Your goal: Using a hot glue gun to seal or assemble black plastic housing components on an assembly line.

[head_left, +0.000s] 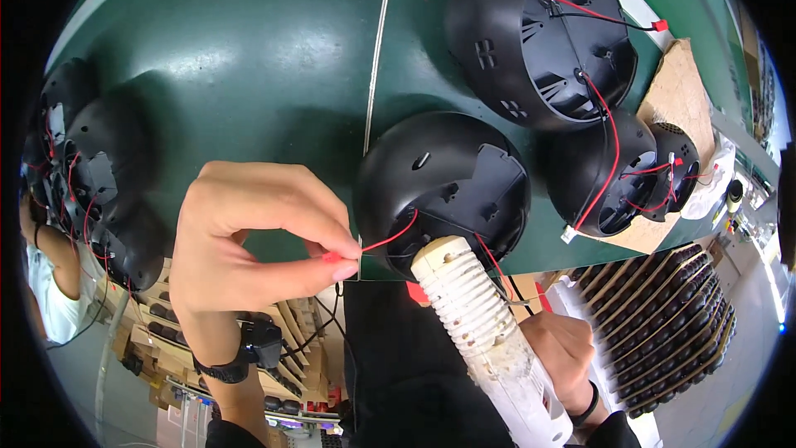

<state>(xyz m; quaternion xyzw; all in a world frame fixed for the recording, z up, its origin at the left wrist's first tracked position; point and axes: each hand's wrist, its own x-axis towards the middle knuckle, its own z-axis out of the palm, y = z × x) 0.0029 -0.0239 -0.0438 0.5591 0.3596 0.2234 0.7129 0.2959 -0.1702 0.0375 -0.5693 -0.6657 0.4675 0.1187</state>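
A round black plastic shell (385,166) sits at the table's near edge, its open hollow side toward me. Between thumb and forefinger, my left hand (249,236) pinches a small red connector (333,257) on a red wire that runs out of this shell. The wire is stretched between them. My right hand (560,353) is closed around the handle of a white hot-air gun (473,315) with a ribbed, stained barrel. The handle is mostly hidden by the fist. The barrel points up at the shell's lower rim, close to the opening; whether it touches I cannot tell.
More black shells (489,41) with red and black wires stand at the back right, some on brown cardboard (684,87). Others cluster at the far left (116,149), near another person (58,282). A rack of dark round parts (663,315) stands at lower right beyond the green table (249,41).
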